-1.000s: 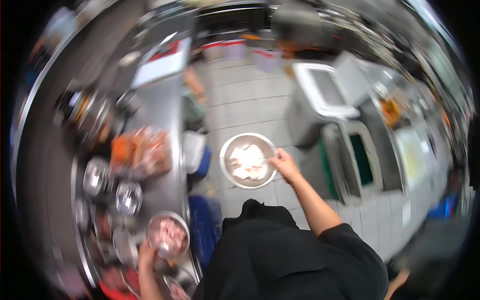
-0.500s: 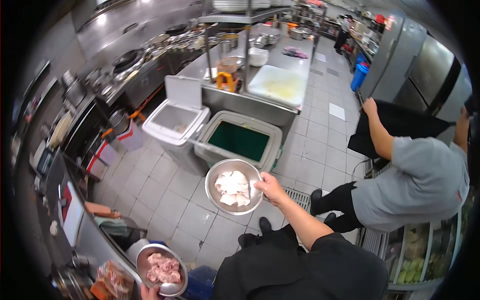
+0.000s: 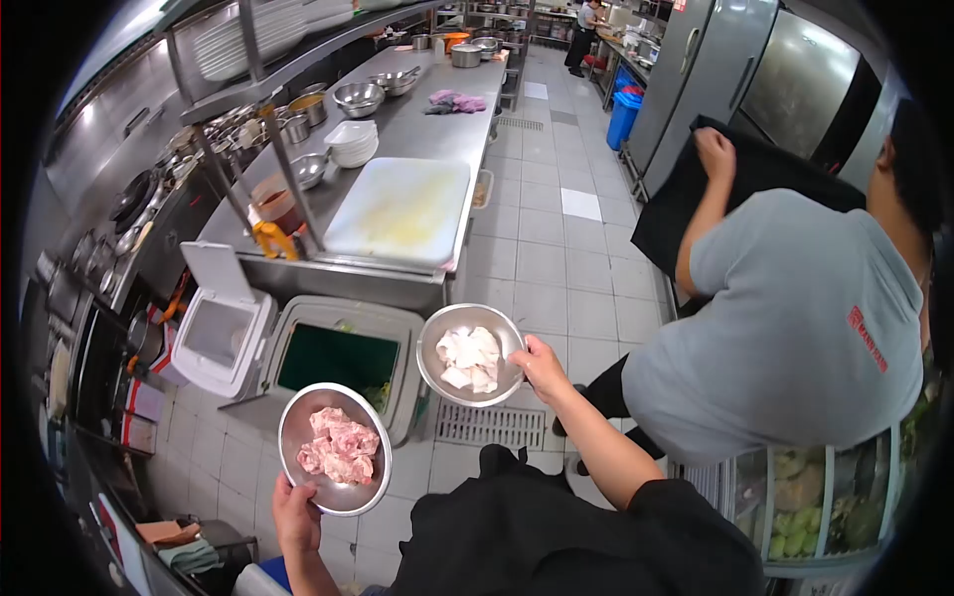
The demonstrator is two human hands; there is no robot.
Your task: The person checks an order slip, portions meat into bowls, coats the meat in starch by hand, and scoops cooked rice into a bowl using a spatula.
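My left hand [image 3: 298, 515] grips the lower left rim of a steel bowl [image 3: 378, 489]; chunks of pink raw meat [image 3: 340, 447] lie in it. My right hand [image 3: 542, 368] is closed on the right rim of a second steel bowl [image 3: 427, 363], which holds white pieces [image 3: 469, 358] of food. The two bowls are held up apart from each other, the right one slightly higher in view. Beneath and behind them is a grey bin [image 3: 409, 402] with a dark green inside.
A person in a grey shirt [image 3: 765, 328] stands close on the right, holding a black cloth [image 3: 661, 214]. Ahead is a steel counter [image 3: 407, 119] with a white cutting board [image 3: 400, 211]. A white lidded bin [image 3: 248, 348] is at left; a floor drain [image 3: 492, 425] lies below.
The view has turned right, toward the aisle and the person in grey. The left bowl has come off the left counter's side and is now in front of me, nearer the right bowl.
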